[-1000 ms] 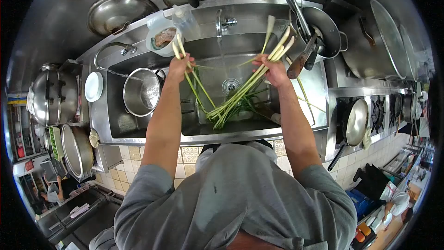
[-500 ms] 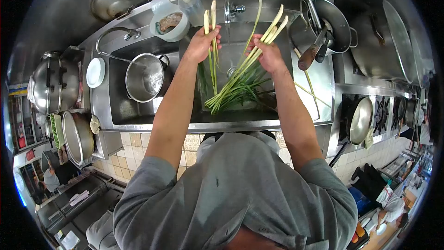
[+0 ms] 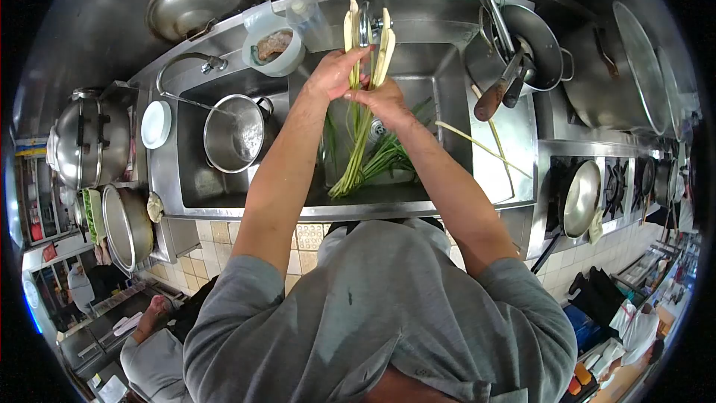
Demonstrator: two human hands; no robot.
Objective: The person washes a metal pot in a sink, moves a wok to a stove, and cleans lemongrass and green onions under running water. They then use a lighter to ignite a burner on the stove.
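Long pale-based lemongrass stalks (image 3: 386, 51) stand upright in my right hand (image 3: 384, 101), which is closed around them. My left hand (image 3: 332, 75) is closed on a smaller bunch of stalks (image 3: 349, 28) just beside it. Both hands are close together over the right sink basin (image 3: 440, 67), fingers almost touching. The stalks' green lower ends (image 3: 347, 179) hang down to the basin's front. Dark green leaves (image 3: 388, 157) lie in the basin near the drain (image 3: 378, 130). Behind the bunches is the faucet (image 3: 364, 26), partly hidden by them.
A steel pot (image 3: 235, 133) stands in the left basin under a curved tap (image 3: 212, 63). A plastic tub (image 3: 277, 48) sits behind the divider. Loose stalks (image 3: 492, 149) lie on the right drainboard; a pot with handled utensils (image 3: 552, 52) stands beyond. Another person (image 3: 156, 358) is at lower left.
My hands have come together from either side, the right moving left and down, so both bunches now stand side by side. One loose stalk on the drainboard shows more. A person appears at lower left.
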